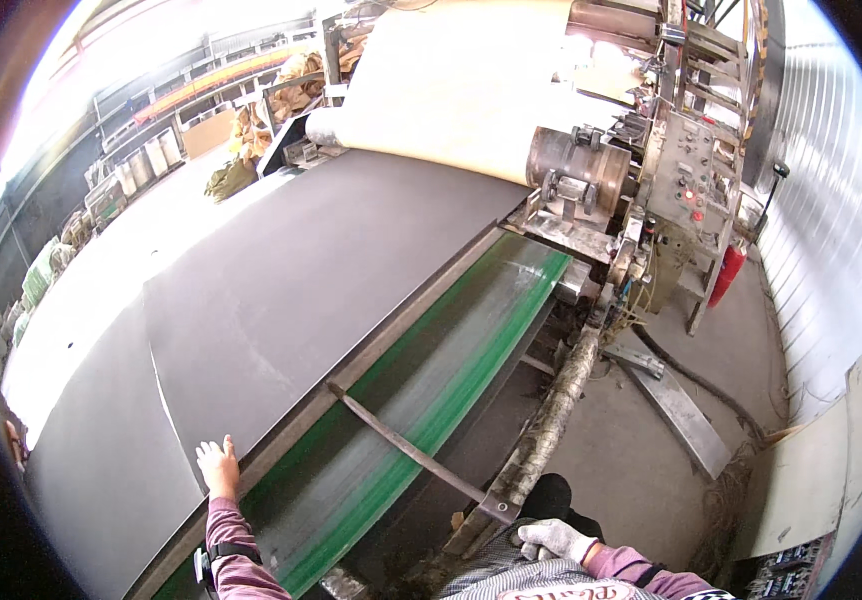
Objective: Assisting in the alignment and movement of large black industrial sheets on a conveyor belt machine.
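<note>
My bare left hand [218, 467] lies with its fingers spread on the near edge of a wide dark grey sheet [331, 240], beside a seam where two sheet pieces meet. In a pale knitted glove, my right hand [556, 542] rests against my checked apron [491, 572] with its fingers curled. What those fingers hold, if anything, is hidden. Close by is the bolted end of a metal bar [406, 445], which slants across a green-edged belt [421, 370] to the sheet's frame. The belt runs below the sheet, alongside it.
A cream-coloured web [451, 70] passes over a roller at the far end. Right of it are a rusty drum [581, 170] and a control panel [691, 165]. A red fire extinguisher [727, 275] and a metal channel [676, 415] are on the right floor. Another person's hand [17, 440] shows far left.
</note>
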Available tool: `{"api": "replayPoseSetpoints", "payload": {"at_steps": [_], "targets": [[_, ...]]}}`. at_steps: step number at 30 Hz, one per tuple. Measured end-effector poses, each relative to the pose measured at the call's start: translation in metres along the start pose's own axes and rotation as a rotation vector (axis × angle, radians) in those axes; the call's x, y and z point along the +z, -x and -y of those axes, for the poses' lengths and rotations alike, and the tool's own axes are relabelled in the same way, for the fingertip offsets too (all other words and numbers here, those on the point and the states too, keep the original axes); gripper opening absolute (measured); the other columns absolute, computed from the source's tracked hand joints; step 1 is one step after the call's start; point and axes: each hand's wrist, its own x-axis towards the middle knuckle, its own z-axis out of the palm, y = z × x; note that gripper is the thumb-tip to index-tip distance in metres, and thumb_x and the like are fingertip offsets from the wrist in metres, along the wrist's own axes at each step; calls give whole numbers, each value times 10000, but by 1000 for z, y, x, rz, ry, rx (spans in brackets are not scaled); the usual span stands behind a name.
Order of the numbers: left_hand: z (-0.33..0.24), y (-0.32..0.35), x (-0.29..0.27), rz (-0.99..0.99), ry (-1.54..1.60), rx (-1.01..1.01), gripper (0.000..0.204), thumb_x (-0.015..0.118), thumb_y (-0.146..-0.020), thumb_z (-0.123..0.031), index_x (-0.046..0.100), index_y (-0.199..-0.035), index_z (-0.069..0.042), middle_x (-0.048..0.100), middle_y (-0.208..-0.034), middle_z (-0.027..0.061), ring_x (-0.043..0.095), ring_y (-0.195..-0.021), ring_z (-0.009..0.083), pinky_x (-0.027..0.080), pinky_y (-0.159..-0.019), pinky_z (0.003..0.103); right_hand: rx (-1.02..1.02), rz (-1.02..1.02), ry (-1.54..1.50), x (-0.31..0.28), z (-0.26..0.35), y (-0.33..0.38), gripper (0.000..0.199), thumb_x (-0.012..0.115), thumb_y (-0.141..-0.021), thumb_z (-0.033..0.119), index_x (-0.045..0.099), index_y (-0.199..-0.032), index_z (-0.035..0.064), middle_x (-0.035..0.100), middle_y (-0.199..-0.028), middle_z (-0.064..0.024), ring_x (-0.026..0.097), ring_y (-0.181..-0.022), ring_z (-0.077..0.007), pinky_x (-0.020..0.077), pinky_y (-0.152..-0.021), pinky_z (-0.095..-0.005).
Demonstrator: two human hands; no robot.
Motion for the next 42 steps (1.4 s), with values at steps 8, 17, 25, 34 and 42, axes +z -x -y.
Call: {"api": "replayPoseSetpoints", "payload": {"at_steps": [8,17,25,34,42], "targets": [[-104,-38,-45,-244,267,470,368,468,-865,-123,543,-1225,-105,621,-1015,162,555,-1012,366,428,-909,452,-34,-27,2,2,-5,-1,295,574,-879,298,640,-928,14,628,-698,-58,493,-471,-102,405,-443,-234],[-55,-12,-69,-338,578,-257,523,691,-737,-388,635,-1079,3,629,-1094,211,589,-1053,330,451,-936,399,-15,-12,-43,-1,-4,-6,234,559,-893,239,609,-905,10,624,-650,-79,480,-429,-102,379,-400,-235],[69,60,-63,132,215,-757,699,709,-678,-499,553,-1128,13,535,-1176,216,496,-1143,370,439,-944,454,-1,-1,-39,-1,-1,-8,284,569,-886,271,617,-927,-6,623,-640,-76,493,-418,-109,381,-391,-223],[4,24,-89,168,316,-518,691,699,-660,-448,545,-1127,38,536,-1156,226,506,-1113,377,441,-941,429,-36,3,-70,-1,-5,-5,236,556,-903,239,611,-931,10,629,-660,-62,501,-423,-90,399,-377,-207],[-27,7,-53,-16,841,-130,445,641,-792,-401,645,-922,24,636,-969,193,580,-999,321,461,-868,408,-32,20,2,-4,-2,-6,302,537,-900,260,639,-976,-14,638,-656,-54,503,-436,-68,413,-404,-184]]}}
